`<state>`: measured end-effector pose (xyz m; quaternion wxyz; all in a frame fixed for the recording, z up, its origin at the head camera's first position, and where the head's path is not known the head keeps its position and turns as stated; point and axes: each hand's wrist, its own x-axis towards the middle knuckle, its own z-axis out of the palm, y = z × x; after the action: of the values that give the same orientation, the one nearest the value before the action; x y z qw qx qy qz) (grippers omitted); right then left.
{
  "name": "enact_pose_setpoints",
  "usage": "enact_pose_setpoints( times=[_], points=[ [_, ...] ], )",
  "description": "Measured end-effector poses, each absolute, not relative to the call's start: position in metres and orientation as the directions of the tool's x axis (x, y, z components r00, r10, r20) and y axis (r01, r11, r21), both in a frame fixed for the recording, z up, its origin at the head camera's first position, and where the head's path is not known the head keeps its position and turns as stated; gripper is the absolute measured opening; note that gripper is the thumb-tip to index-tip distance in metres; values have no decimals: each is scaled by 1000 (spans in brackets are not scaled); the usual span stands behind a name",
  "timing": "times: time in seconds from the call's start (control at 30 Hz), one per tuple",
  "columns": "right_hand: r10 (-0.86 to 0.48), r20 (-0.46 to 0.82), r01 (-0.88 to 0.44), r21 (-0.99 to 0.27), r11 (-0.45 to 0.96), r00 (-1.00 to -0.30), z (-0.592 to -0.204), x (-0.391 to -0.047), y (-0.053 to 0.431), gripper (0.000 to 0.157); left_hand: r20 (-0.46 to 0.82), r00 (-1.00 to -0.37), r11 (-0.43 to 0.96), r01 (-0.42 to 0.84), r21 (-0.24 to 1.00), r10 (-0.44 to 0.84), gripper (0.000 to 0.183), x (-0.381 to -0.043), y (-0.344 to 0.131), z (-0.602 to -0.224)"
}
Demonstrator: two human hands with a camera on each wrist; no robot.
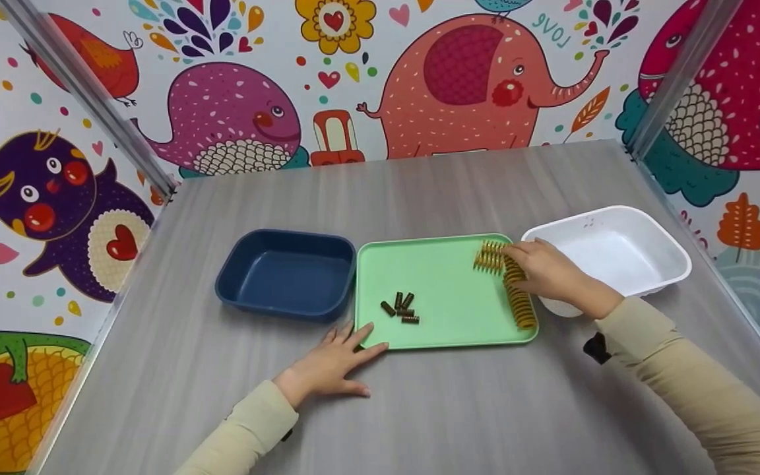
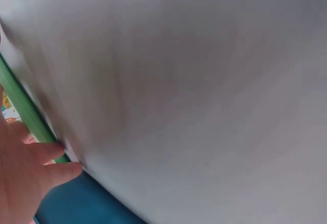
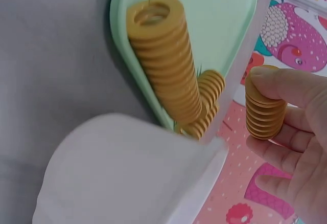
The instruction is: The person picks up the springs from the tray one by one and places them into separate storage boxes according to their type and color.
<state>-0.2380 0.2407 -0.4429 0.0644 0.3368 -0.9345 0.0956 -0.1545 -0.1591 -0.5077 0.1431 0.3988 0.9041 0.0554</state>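
My right hand (image 1: 548,274) is over the right edge of the green tray (image 1: 446,330). In the right wrist view, its thumb and fingers pinch a short yellow coil spring (image 3: 265,109). A longer yellow coil spring (image 3: 166,65) lies along the tray's right side, with shorter yellow springs (image 1: 487,257) at the far right corner. Several small dark springs (image 1: 405,313) lie in a loose group toward the tray's left front. My left hand (image 1: 327,363) has its fingers spread, fingertips touching the tray's near left corner. In the left wrist view only part of this hand shows.
A dark blue bin (image 1: 287,310) stands against the tray's left side. To the right is a white bin (image 1: 617,251), partly behind my right hand and forearm. Patterned walls with metal posts (image 1: 90,99) border the grey wood-grain table (image 1: 406,191).
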Motion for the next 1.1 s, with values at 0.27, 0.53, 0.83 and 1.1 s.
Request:
enact_pose_setpoints(
  times=[0.27, 0.53, 0.83, 1.1],
  points=[
    [-579, 231, -615, -129, 778, -782, -438, -238, 260, 54, -203, -643, 674, 710, 204, 738, 75, -154, -164, -508],
    [-553, 267, -603, -167, 780, -789, -435, -240, 276, 54, -194, -646, 674, 716, 180, 738, 73, -155, -164, -508],
    [-455, 148, -478, -257, 840, -878, -429, -248, 292, 55, -193, -646, 674, 719, 170, 738, 74, -154, -165, -506],
    [-414, 115, -430, -272, 861, -903, -425, -258, 307, 54, -192, -647, 675, 714, 186, 738, 74, -154, -165, -506]
  ],
)
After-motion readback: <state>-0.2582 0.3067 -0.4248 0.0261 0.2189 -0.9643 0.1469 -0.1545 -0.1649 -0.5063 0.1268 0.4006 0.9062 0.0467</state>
